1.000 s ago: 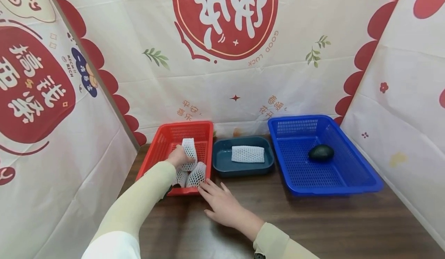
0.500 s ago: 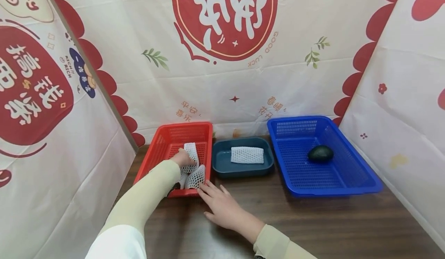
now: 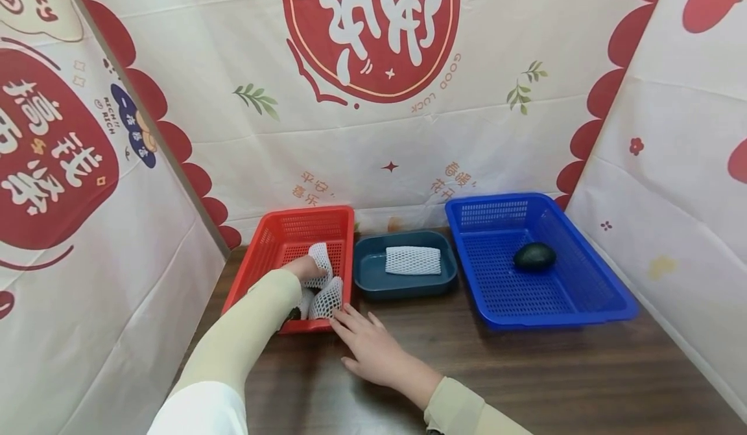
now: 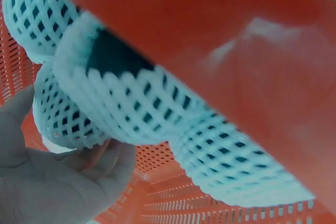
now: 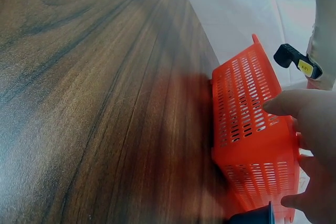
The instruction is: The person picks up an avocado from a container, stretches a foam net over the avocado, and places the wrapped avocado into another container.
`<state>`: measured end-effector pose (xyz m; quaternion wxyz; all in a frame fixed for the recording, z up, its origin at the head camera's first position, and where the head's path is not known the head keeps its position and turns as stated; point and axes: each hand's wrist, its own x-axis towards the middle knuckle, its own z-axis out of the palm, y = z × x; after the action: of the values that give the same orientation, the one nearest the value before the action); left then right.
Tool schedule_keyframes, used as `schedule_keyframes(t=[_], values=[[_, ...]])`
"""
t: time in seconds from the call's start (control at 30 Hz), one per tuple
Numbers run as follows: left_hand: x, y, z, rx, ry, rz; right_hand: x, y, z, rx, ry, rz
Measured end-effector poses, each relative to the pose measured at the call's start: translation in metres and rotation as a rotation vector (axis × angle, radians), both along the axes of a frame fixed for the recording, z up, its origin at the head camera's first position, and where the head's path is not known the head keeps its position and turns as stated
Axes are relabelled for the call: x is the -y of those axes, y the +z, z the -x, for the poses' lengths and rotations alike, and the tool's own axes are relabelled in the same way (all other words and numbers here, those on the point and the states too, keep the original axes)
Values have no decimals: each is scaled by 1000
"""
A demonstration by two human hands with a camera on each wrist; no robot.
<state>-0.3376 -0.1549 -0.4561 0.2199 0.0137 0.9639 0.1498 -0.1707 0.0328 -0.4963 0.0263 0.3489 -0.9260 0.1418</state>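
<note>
In the head view my left hand point(image 3: 305, 268) reaches down inside the red basket point(image 3: 312, 327). Its thumb and fingers hold an avocado in a white foam net point(image 4: 60, 111), low in the basket in the left wrist view. Other dark fruits in foam nets point(image 3: 327, 300) lie close against it, partly covered by my forearm and the basket rim. My right hand point(image 3: 373, 352) has its fingers extended, and the fingertips touch the basket's front right corner. In the right wrist view, that hand point(image 5: 317, 150) lies against the outside of the basket.
A dark teal tray point(image 3: 373, 287) beside the red basket bears a flat white foam net point(image 3: 413, 260). To the right, a blue basket point(image 3: 484, 292) contains one bare dark green avocado point(image 3: 533, 257). Printed cloth walls point(image 3: 373, 137) enclose the wooden table point(image 3: 496, 370) at back and sides.
My left hand has lowered a little within the red basket, bringing the netted avocado down with it. My right hand stays at the basket corner.
</note>
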Motion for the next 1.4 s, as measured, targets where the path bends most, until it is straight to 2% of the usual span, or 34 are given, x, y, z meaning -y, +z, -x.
schedule_keyframes(t=[0.2,0.37,0.53,0.63,0.8,0.93,1.07,1.2,1.27,1.4], values=[[9,8,-4,39,100,-101,1,1,-1,-17,7,-6],[15,15,-6,18,122,-115,2,4,-1,8,12,-15],[20,21,-6,-46,86,-68,-2,8,4,41,44,-37],[21,25,-9,-68,66,-49,-7,10,9,60,81,-55],[21,29,-16,-96,18,-47,-20,13,19,22,158,-113],[19,33,-21,-109,-11,-46,-37,20,28,-12,189,-160],[13,36,-28,-131,-38,-34,-58,29,38,-37,177,-210],[1,39,-35,-175,-53,-91,-81,38,47,-55,143,-233],[-7,42,-41,-195,-58,-134,-92,41,51,-53,121,-232],[-26,47,-61,-223,-93,-179,-115,49,58,-21,85,-197]])
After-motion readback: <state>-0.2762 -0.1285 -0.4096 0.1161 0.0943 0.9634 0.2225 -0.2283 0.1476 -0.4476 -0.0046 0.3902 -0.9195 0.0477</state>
